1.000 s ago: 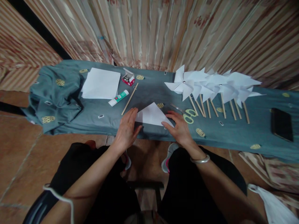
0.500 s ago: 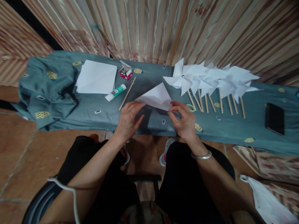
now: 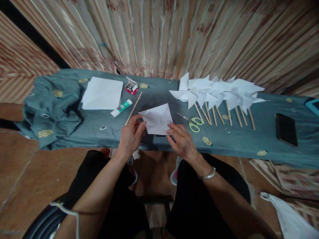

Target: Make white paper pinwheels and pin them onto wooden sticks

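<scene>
A creased white sheet of paper [image 3: 157, 119] is held between my two hands above the near part of the cloth. My left hand [image 3: 131, 135] pinches its left edge, thumb and fingers close together. At the lower right corner, my right hand [image 3: 183, 141] grips the sheet with thumb below and fingers on top. Scissors with green handles [image 3: 194, 125] lie right of my right hand. Beyond my left hand a thin wooden stick [image 3: 134, 107] rests on the cloth, its lower end partly hidden by my fingers.
Left on the blue-grey cloth [image 3: 94, 136] are a paper stack [image 3: 102, 94], a glue stick [image 3: 121, 108] and a small red box of metal pins [image 3: 131, 87]. Several white paper pinwheels [image 3: 189, 90] on wooden sticks lie overlapping at right. A dark phone [image 3: 286, 130] lies farther right.
The sheet has gone from a folded triangle shape to a more opened, four-cornered one. Both hands shifted slightly left and lower in view, and the scissors are now uncovered.
</scene>
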{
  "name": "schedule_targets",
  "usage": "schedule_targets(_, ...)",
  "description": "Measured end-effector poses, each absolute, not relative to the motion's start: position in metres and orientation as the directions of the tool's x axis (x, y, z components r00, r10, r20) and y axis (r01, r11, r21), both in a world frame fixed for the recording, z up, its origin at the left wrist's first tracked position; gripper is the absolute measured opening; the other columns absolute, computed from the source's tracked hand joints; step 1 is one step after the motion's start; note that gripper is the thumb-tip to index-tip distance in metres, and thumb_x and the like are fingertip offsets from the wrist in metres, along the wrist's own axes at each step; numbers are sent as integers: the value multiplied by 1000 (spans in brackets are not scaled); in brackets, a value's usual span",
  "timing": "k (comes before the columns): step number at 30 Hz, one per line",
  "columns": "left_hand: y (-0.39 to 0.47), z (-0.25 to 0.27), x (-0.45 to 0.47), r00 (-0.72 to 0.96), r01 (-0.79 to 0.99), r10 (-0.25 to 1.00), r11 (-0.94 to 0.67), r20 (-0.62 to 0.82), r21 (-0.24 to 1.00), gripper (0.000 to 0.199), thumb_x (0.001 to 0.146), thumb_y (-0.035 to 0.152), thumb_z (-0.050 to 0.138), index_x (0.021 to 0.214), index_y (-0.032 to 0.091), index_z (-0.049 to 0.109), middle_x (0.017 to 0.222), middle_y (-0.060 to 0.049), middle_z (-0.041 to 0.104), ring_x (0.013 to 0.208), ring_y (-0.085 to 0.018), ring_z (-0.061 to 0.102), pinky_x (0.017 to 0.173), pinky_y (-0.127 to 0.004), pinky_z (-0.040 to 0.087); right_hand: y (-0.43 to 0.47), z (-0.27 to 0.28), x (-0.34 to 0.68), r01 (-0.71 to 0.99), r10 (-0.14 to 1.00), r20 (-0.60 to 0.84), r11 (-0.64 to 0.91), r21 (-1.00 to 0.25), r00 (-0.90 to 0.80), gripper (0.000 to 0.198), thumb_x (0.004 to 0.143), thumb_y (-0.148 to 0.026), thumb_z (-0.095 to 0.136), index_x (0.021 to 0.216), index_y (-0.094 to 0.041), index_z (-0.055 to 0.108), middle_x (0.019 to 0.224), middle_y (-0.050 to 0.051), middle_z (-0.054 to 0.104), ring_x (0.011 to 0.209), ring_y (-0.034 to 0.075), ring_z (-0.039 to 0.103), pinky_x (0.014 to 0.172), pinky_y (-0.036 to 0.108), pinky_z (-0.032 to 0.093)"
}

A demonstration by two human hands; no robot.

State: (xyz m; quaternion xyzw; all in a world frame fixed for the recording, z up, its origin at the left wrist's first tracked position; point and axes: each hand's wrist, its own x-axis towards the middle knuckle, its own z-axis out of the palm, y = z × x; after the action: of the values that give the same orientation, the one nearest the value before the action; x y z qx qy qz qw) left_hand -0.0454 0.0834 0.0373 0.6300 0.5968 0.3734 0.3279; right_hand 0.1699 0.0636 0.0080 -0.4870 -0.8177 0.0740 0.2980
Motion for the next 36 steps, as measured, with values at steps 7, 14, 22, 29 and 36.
schedule_targets(7,94,25,-49,58,536,998,-28,-4,844,53,88,43,51,131,13,55,78,-3,70,63,-17,65,67,-29,51,63,9,165,734,836,429,523,-434,-343,25,91,-38,58,99,-19,71,112,14,70,103,28,62,91,46,53)
schedule_targets(14,105,9,-38,42,439,994,-106,98,892,41,69,20,56,107,18,73,115,-9,69,95,-20,65,81,-32,53,87,13,170,769,878,469,365,-525,-96,28,92,-32,56,114,-20,67,129,14,61,119,29,55,104,53,44)
schedule_targets(22,96,42,-21,18,-69,983,184,-183,981,43,58,15,59,98,16,78,104,-9,74,57,-9,54,48,-20,38,125,15,181,108,988,77,62,-992,136,32,74,-37,71,102,-22,71,97,5,72,84,21,67,77,39,56)
schedule_targets(29,99,41,-19,-2,-288,952,293,-306,912,50,56,24,72,105,10,75,51,4,58,42,-5,41,45,-19,31,131,20,178,-194,985,-52,-19,-981,166,36,63,-35,79,96,-22,72,84,1,73,64,15,64,62,31,54)
schedule_targets(36,122,26,-30,-174,122,984,-28,49,992,52,64,27,72,116,17,70,124,-9,67,111,-24,61,100,-39,45,121,19,215,645,929,326,142,-751,175,34,90,-36,52,113,-19,69,112,11,73,102,26,67,95,45,50)
